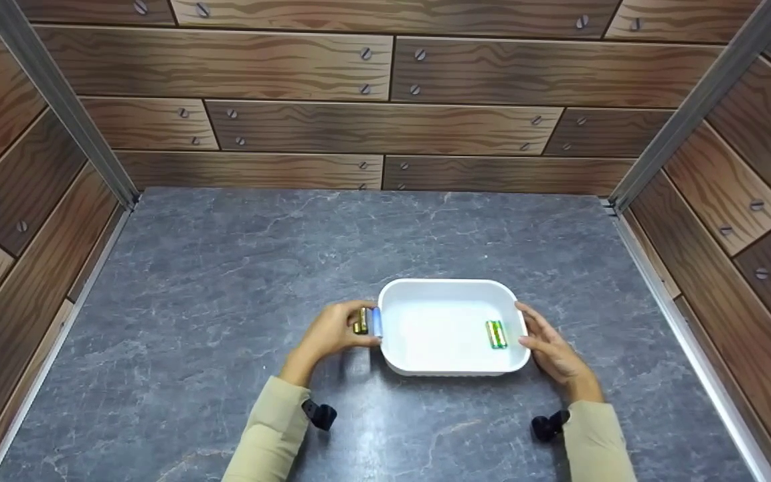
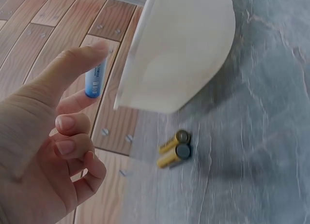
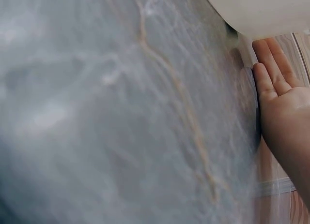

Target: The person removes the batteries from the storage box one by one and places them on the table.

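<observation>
My left hand (image 1: 332, 331) pinches a blue battery (image 2: 95, 78) between thumb and index finger, and its other fingers are bent. The blue battery is at the left end of a white plastic basin (image 1: 452, 286), beside its outer wall. Two gold batteries (image 2: 173, 149) lie side by side on the tabletop below the left hand. My right hand (image 1: 556, 348) touches the basin's right end with its thumb and fingers, which look mostly straight; its thumb is not visible in the right wrist view. Inside the basin, near its right end, lie green-and-white batteries (image 1: 496, 334), apparently a pair.
The tabletop (image 1: 245, 268) is grey with a marble pattern. Wood-patterned walls (image 1: 292, 127) stand at the back and both sides, with metal posts (image 1: 57, 100) in the corners. A small black camera is worn on each wrist.
</observation>
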Demonstrator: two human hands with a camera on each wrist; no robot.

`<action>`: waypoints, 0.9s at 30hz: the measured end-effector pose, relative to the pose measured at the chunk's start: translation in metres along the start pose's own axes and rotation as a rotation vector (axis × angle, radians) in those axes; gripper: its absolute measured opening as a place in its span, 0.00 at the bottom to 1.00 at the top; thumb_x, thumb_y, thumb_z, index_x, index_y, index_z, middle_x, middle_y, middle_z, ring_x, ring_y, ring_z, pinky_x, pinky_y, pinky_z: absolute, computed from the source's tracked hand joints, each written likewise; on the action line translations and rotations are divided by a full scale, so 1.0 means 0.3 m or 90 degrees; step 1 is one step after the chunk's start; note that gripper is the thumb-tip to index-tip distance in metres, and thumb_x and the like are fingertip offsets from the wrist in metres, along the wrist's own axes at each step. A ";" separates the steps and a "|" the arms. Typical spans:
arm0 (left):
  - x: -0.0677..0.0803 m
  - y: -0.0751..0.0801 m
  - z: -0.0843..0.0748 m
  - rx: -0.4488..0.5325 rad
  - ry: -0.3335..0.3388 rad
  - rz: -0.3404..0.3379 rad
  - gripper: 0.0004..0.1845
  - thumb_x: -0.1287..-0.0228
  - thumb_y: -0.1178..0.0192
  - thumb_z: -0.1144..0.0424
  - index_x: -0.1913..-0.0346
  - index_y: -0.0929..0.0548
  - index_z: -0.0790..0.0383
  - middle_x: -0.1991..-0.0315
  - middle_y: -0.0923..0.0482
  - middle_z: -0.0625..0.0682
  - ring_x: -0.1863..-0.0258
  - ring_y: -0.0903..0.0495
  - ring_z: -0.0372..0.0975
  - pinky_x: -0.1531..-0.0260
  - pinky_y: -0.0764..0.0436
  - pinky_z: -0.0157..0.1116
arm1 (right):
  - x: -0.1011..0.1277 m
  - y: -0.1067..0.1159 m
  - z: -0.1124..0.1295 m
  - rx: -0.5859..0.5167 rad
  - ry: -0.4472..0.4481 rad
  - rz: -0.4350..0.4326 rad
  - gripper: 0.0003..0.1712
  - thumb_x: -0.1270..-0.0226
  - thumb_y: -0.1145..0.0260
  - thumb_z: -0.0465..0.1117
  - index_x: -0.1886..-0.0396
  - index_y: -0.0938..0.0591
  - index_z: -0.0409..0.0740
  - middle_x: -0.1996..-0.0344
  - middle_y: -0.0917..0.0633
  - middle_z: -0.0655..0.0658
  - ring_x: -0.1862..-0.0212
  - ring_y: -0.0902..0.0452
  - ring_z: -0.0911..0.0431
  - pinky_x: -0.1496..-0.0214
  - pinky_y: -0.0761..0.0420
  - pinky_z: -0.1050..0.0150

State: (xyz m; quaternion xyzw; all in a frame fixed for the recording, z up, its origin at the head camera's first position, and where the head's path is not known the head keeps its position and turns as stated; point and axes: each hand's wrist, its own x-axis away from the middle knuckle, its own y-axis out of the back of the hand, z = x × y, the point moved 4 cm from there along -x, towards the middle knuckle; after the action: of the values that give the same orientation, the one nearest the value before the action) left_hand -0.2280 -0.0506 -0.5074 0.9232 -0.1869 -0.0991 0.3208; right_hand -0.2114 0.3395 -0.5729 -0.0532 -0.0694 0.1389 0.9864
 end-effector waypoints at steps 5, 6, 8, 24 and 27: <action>0.013 0.020 0.035 0.007 0.017 -0.005 0.31 0.56 0.24 0.55 0.45 0.18 0.58 0.77 0.31 0.45 0.76 0.36 0.35 0.72 0.37 0.28 | 0.001 -0.001 0.005 0.018 -0.008 0.000 0.41 0.35 0.44 0.28 0.25 0.47 0.42 0.41 0.27 0.65 0.40 0.30 0.74 0.41 0.32 0.79; 0.015 0.022 0.042 0.007 0.021 -0.004 0.31 0.56 0.24 0.56 0.45 0.18 0.58 0.78 0.32 0.44 0.77 0.38 0.34 0.73 0.38 0.28 | 0.001 0.000 0.005 0.022 -0.011 0.000 0.41 0.35 0.43 0.28 0.25 0.46 0.43 0.41 0.28 0.66 0.40 0.31 0.75 0.41 0.32 0.79; 0.018 0.028 0.056 0.006 0.027 -0.001 0.31 0.54 0.24 0.57 0.44 0.19 0.58 0.81 0.43 0.43 0.80 0.45 0.34 0.77 0.44 0.28 | 0.001 0.000 0.008 0.032 -0.014 0.002 0.40 0.35 0.43 0.28 0.25 0.46 0.44 0.41 0.29 0.66 0.40 0.31 0.76 0.41 0.32 0.79; 0.032 0.056 0.163 0.000 0.094 -0.014 0.30 0.56 0.24 0.58 0.46 0.18 0.58 0.81 0.43 0.44 0.80 0.44 0.35 0.77 0.44 0.28 | 0.002 0.012 0.033 0.097 -0.004 0.072 0.37 0.31 0.43 0.34 0.25 0.44 0.49 0.44 0.24 0.67 0.44 0.23 0.69 0.44 0.25 0.73; 0.029 0.053 0.184 -0.004 0.099 -0.013 0.30 0.56 0.24 0.58 0.46 0.18 0.59 0.81 0.42 0.44 0.80 0.43 0.35 0.77 0.43 0.28 | 0.002 0.011 0.033 0.117 -0.003 0.071 0.37 0.30 0.43 0.34 0.25 0.45 0.49 0.46 0.21 0.64 0.46 0.21 0.67 0.46 0.23 0.72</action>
State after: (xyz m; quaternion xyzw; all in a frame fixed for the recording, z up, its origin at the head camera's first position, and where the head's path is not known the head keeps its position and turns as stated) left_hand -0.2412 -0.0962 -0.5406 0.9290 -0.1521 -0.0310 0.3360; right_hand -0.2132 0.3437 -0.5635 0.0338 -0.0559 0.1997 0.9777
